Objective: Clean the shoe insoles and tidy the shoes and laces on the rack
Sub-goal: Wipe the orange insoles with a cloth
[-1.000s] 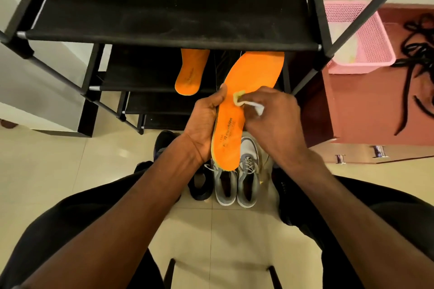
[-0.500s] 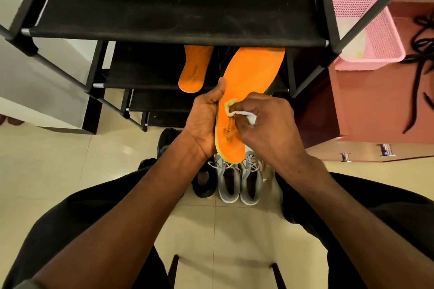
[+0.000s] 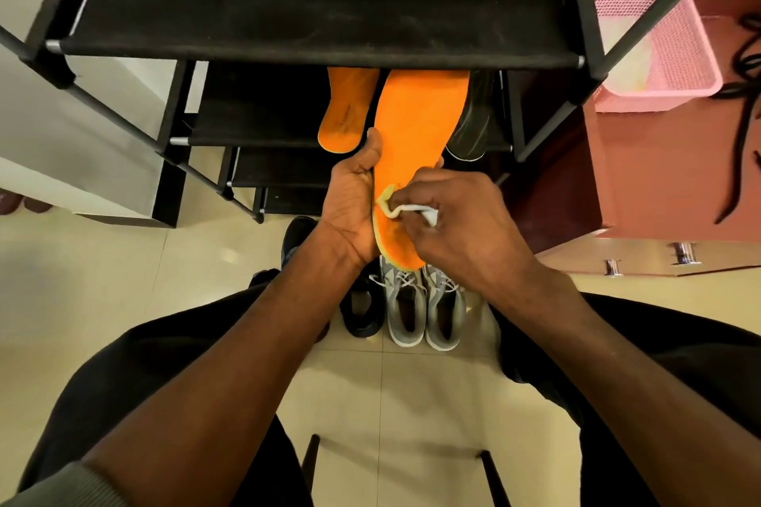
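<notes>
Left hand (image 3: 350, 206) grip: curled round near half of orange insole (image 3: 416, 128), thumb along its left edge. Right hand (image 3: 461, 218) grip: pinching small white cloth (image 3: 416, 212), pressed on insole near heel. Insole long axis runs away from you, heel toward you, toe under rack shelf (image 3: 321, 4). Unwiped length lies ahead of cloth, so your next stroke probably goes forward, away from body. Second insole (image 3: 346, 111) waits on lower shelf, just left. Grey shoes (image 3: 424, 309) on floor below heel.
</notes>
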Demonstrator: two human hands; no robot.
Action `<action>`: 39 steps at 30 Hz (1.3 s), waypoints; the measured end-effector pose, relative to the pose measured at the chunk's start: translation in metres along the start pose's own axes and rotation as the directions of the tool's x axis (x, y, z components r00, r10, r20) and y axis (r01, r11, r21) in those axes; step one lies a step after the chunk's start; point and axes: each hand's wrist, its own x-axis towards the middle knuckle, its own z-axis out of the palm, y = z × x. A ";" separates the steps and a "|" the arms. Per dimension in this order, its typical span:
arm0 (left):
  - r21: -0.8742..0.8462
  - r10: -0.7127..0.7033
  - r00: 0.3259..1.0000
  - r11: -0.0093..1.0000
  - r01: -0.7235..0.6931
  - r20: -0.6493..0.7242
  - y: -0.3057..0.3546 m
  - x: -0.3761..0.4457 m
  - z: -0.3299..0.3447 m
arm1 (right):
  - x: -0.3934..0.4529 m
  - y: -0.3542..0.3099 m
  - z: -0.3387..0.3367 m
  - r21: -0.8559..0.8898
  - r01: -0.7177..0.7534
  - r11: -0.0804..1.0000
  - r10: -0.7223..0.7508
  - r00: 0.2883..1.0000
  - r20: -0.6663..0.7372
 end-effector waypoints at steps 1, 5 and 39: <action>0.007 0.008 1.000 1.000 -0.008 -0.003 0.000 -0.001 0.003 | 0.002 0.006 -0.001 -0.063 -0.028 0.998 0.024 0.998 -0.059; 0.058 0.050 0.999 0.997 -0.048 -0.020 0.001 -0.005 0.011 | 0.002 0.000 0.000 -0.025 -0.039 0.999 0.036 0.994 -0.102; 0.135 0.026 0.996 0.990 -0.038 0.086 -0.007 -0.005 0.019 | 0.008 0.003 -0.003 0.021 -0.148 0.989 0.149 0.964 -0.221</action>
